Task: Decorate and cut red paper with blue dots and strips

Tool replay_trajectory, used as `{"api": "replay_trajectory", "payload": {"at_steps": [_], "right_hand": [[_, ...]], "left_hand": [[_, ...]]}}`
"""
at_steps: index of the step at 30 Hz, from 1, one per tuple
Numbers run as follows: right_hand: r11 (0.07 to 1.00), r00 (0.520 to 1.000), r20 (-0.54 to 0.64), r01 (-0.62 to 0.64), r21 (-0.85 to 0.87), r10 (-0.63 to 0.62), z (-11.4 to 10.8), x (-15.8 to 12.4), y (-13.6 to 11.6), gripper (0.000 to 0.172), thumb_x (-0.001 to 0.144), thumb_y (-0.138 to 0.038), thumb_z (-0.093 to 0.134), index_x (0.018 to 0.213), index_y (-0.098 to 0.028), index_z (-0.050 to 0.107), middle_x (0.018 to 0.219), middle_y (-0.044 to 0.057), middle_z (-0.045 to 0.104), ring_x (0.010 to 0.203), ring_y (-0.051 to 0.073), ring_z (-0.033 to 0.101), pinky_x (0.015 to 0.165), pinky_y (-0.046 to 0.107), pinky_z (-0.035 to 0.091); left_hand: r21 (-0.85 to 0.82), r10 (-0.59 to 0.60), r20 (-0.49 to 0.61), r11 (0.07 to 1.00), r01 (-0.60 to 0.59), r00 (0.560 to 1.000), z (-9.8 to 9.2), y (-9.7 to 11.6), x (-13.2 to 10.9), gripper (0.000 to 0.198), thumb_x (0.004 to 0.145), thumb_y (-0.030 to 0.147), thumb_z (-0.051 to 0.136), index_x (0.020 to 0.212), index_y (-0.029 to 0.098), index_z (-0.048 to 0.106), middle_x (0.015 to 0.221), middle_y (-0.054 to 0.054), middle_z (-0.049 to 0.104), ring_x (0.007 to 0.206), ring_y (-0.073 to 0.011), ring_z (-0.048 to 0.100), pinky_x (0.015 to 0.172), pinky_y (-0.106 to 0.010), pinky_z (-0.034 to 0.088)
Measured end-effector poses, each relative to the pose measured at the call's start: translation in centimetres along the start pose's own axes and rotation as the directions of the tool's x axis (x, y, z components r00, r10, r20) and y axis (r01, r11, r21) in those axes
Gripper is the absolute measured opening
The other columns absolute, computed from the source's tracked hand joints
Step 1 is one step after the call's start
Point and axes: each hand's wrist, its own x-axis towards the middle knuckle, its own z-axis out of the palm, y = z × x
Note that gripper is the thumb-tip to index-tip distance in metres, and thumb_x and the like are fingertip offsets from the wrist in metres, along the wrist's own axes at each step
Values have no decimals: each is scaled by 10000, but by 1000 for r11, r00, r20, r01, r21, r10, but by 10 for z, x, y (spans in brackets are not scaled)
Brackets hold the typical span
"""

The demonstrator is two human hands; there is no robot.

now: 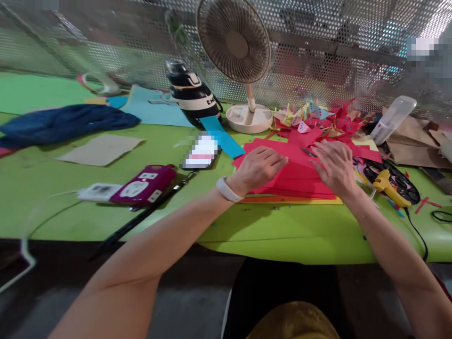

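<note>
My left hand (259,168), with a white wristband (229,189), rests over the left part of a stack of red paper (303,181). Its fingers are curled and pressed together; whatever lies under the fingertips is hidden. Over the right part of the stack is my right hand (337,165), its fingers stretched out and slightly blurred. A small dark pointed thing (308,151) shows beside its fingertips; I cannot tell what it is. Orange paper (293,200) peeks out beneath the red sheets, and a blue paper strip (223,136) lies to their left.
Behind the stack stand a fan (250,115), a black bottle (192,96) and a heap of folded paper pieces (318,117). A yellow glue gun (390,188) with a cord lies right. A phone (201,150), purple power socket (144,186) and blue cloth (67,123) lie left.
</note>
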Motion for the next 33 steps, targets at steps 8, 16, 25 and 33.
{"api": "replay_trajectory", "payload": {"at_steps": [8, 16, 25, 33], "right_hand": [[974, 966, 129, 218, 59, -224, 12, 0, -24, 302, 1000, -154, 432, 1098, -255, 699, 1146, 34, 740, 1229, 210, 578, 1120, 467, 360], [994, 995, -90, 37, -99, -46, -6, 2, 16, 236, 1009, -221, 459, 1037, -237, 693, 1074, 35, 745, 1163, 223, 595, 1083, 460, 373], [981, 972, 173, 177, -85, -160, 15, -6, -21, 308, 1006, -171, 399, 1088, -226, 690, 1187, 83, 697, 1210, 246, 529, 1015, 443, 426], [966, 821, 511, 193, 170, -254, 26, -19, -32, 274, 990, -133, 428, 1039, -150, 696, 1023, 101, 697, 945, 206, 601, 769, 322, 481]], "left_hand": [[-126, 66, 18, 990, -63, 998, 0, 20, 9, 276, 1012, 143, 412, 1009, 161, 687, 915, -57, 745, 832, -186, 665, 743, -336, 484], [-33, -336, -7, 941, 336, 942, 0, -49, -23, 282, 1004, 251, 434, 983, 189, 708, 911, -74, 747, 877, -218, 668, 780, -378, 490], [-209, -95, -2, 974, 93, 995, -3, -12, -16, 289, 973, 401, 517, 1185, 250, 641, 1210, -78, 690, 1128, -247, 607, 930, -410, 451], [-491, 30, 316, 860, 137, 948, 20, 21, -21, 367, 1029, 319, 378, 961, 150, 697, 920, -91, 710, 859, -221, 634, 675, -324, 472]]}}
